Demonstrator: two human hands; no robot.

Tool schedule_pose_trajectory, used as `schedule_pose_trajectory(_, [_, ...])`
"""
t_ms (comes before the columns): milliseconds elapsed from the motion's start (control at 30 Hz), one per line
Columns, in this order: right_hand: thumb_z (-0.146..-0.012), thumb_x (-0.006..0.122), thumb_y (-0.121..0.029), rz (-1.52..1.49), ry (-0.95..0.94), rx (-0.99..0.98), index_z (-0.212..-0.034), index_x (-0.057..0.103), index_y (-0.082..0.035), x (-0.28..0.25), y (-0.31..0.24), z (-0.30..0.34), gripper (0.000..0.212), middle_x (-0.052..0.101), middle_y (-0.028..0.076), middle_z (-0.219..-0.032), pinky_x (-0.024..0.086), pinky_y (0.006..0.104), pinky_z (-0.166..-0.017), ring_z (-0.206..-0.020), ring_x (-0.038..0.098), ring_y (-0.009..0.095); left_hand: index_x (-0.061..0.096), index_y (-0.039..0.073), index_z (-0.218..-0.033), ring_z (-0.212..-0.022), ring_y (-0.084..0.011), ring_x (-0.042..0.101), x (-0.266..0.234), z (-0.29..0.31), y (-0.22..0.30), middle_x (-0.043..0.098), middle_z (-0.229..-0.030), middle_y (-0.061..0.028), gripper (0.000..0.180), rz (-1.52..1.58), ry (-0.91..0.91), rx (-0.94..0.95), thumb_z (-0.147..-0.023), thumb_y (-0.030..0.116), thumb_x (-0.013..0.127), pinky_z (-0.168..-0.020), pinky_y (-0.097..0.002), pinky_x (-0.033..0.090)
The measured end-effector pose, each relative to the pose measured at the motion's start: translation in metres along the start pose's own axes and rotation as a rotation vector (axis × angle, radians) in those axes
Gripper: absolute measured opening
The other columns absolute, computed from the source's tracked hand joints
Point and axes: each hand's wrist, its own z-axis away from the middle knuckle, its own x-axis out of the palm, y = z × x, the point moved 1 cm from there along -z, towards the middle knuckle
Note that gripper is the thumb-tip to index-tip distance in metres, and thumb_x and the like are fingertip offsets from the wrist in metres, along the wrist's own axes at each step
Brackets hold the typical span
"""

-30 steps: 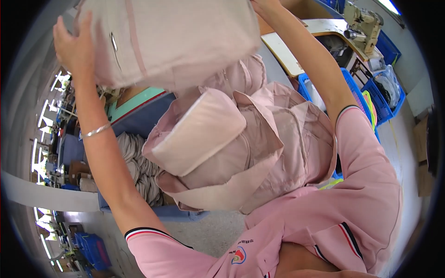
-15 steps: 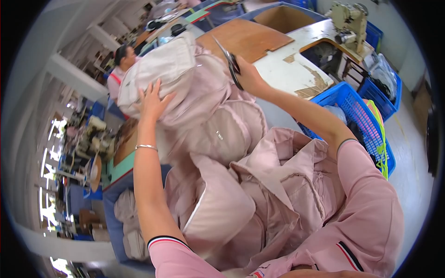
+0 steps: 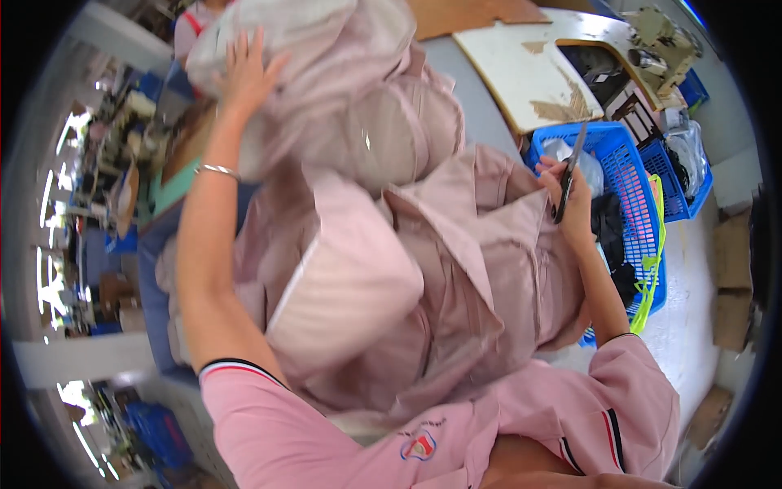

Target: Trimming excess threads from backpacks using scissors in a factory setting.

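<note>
My left hand [image 3: 247, 80] lies with fingers spread on top of a pale pink-grey sewn fabric bag [image 3: 326, 49] at the far end of the heap. My right hand [image 3: 577, 204] is closed round a pair of scissors [image 3: 577, 148], its dark handles in my palm and its blades pointing up and away. It is held beside the right edge of the heap, next to the blue basket. Loose pink fabric pieces [image 3: 366, 277], folded and overlapping, fill the space between my arms and my body.
On the right stands a blue plastic basket [image 3: 639, 204] with dark items and a bright yellow-green strap [image 3: 652, 277]. Beyond it are a second blue crate [image 3: 666, 183] and a sewing machine [image 3: 656, 53] on a worn white table [image 3: 509, 73]. A person [image 3: 189, 28] is partly visible at far left.
My right hand has moved from over the table to beside the basket, still holding the scissors. My left hand stays spread on the bag. The whole view has shifted downward.
</note>
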Motion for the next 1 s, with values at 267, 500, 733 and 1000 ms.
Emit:
schedule_pose_trajectory(267, [-0.092, 0.072, -0.002, 0.067, -0.112, -0.212, -0.105, 0.057, 0.0, -0.003, -0.028, 0.071, 0.02, 0.065, 0.018, -0.127, 0.051, 0.031, -0.097, -0.113, 0.065, 0.02, 0.044, 0.006, -0.151, -0.14, -0.033, 0.046, -0.187, 0.175, 0.103, 0.054, -0.146, -0.0192, 0.064, 0.838, -1.027, 0.016, -0.107, 0.052, 0.04, -0.114, -0.0299, 0.033])
schedule_pose_trajectory(500, [-0.091, 0.074, -0.004, 0.105, -0.183, -0.325, -0.101, 0.056, 0.001, -0.004, -0.088, 0.119, 0.021, 0.068, 0.017, -0.124, 0.052, 0.0313, -0.094, -0.111, 0.066, 0.02, 0.008, 0.004, -0.163, -0.121, -0.0285, 0.059, -0.25, 0.342, 0.189, 0.051, -0.143, -0.0301, 0.09, 0.979, -0.677, -0.126, -0.088, 0.003, 0.059, -0.101, -0.0319, 0.043])
schedule_pose_trajectory(733, [-0.098, 0.068, -0.022, -0.216, -0.421, -0.165, -0.103, 0.056, 0.0, -0.02, -0.136, 0.153, 0.025, 0.066, 0.02, -0.124, 0.054, 0.0321, -0.091, -0.108, 0.068, 0.023, 0.016, -0.003, -0.16, -0.113, -0.0378, 0.067, -0.333, 0.419, 0.278, 0.05, -0.145, -0.032, 0.082, 0.895, -0.202, -0.12, -0.088, -0.003, 0.057, -0.09, -0.0336, 0.052])
schedule_pose_trajectory(1000, [-0.081, 0.081, -0.026, -0.26, -0.533, 0.01, -0.087, 0.06, -0.008, -0.002, -0.188, 0.167, 0.029, 0.052, -0.007, -0.078, 0.035, 0.0225, -0.062, -0.07, 0.047, 0.005, 0.026, -0.005, -0.156, -0.109, -0.0417, 0.067, -0.29, 0.454, 0.346, 0.058, -0.136, -0.029, 0.085, 0.984, 0.113, 0.148, -0.087, 0.007, 0.075, -0.092, -0.0445, 0.054])
